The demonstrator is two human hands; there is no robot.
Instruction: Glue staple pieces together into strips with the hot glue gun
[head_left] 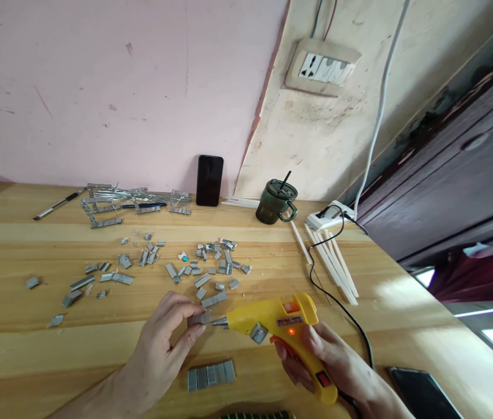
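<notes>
My right hand (316, 355) is wrapped round the handle of a yellow hot glue gun (250, 315), its small light glowing orange. The metal nozzle points left and meets, or nearly meets, a small grey block (199, 318). That block is pinched between the thumb and fingers of my left hand (163, 337). Just below, a row of grey blocks (210, 375) lies side by side on the wooden table (54, 361). Loose grey pieces (194, 270) of several sizes are scattered beyond my left hand.
White glue sticks (336, 267) lie right, near the gun's black cord (355, 326) and a power strip (329, 215). A dark lidded mug (272, 203) and upright phone (210, 180) stand by the wall. Another phone (423, 393) lies front right. Metal strips (107, 222) and a pen (57, 205) lie back left.
</notes>
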